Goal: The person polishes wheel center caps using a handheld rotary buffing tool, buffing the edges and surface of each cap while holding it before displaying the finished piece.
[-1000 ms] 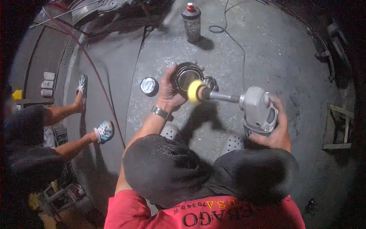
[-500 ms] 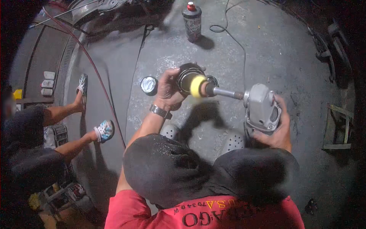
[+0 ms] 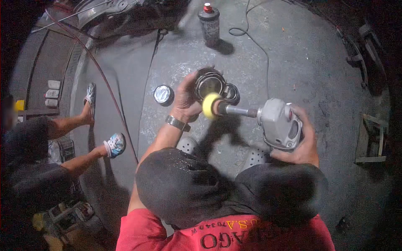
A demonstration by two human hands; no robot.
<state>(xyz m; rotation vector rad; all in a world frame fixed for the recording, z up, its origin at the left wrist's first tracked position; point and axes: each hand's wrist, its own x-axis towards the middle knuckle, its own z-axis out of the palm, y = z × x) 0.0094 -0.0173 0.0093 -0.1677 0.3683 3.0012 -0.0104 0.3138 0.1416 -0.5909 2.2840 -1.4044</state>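
My left hand [image 3: 186,97] is wrapped round the left side of a dark round part [image 3: 210,82] with a shiny ringed face. My right hand [image 3: 305,140] grips the body of a grey power tool [image 3: 277,121]. From the tool a metal shaft [image 3: 240,110] reaches left to a yellow foam pad [image 3: 209,105], which is over the near edge of the round part; whether they touch I cannot tell. Beneath, on the floor, a second dark round piece [image 3: 231,93] is partly visible. A small round piece with a silvery top [image 3: 163,95] lies left of my left hand.
A dark bottle with a red cap [image 3: 209,26] stands ahead on the floor, beside a thin looped cable [image 3: 264,52]. Another person's legs [image 3: 83,163] are at the left, past a red hose [image 3: 108,85]. A frame [image 3: 372,140] lies at the right.
Since half a second ago, the power tool and its yellow pad have moved left and slightly nearer to me, uncovering more of the round part's face. My left hand keeps its hold.
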